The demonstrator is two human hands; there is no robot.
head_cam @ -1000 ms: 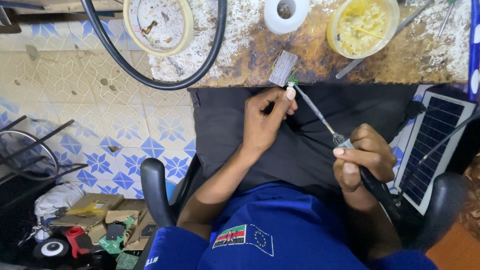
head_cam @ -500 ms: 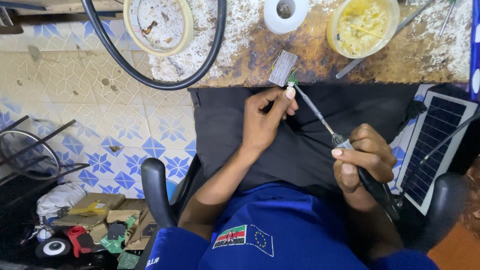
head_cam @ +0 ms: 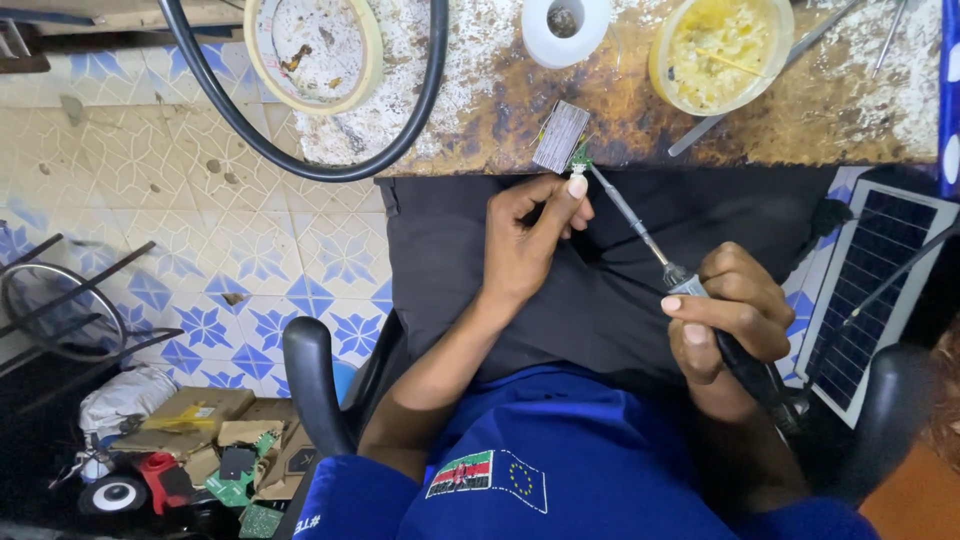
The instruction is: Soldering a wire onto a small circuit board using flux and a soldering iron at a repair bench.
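Fingers of the left hand (head_cam: 528,240) are pinched on a small green circuit board (head_cam: 579,160) at the centre top of the frame, with the thumb tip pressed against its lower edge. Joined to the board's upper left side is a small grey ribbed rectangular component (head_cam: 560,136), which lies on the edge of the stained, rust-brown workbench (head_cam: 480,110).

Fingers of the right hand (head_cam: 725,318), at right of centre, are closed around the dark handle of a soldering iron (head_cam: 640,222). Its thin metal shaft runs diagonally up and to the left, and its tip meets the green board just beside the left thumb.

Both hands work over a black cloth (head_cam: 620,290) spread across the lap, directly below the bench edge.

On the bench, along the top of the frame:
- a thick black cable loop (head_cam: 300,165), upper left;
- a cream tape ring (head_cam: 312,50) inside that loop;
- a white tape roll (head_cam: 566,28), top centre;
- a round yellow tub of yellowish paste (head_cam: 720,52), upper right;
- metal tweezers (head_cam: 760,75) beside the tub.

A small dark blue solar panel (head_cam: 870,290) lies at the right edge. A black chair armrest (head_cam: 312,385) shows at lower left, over the blue-and-cream patterned floor tiles (head_cam: 230,250).
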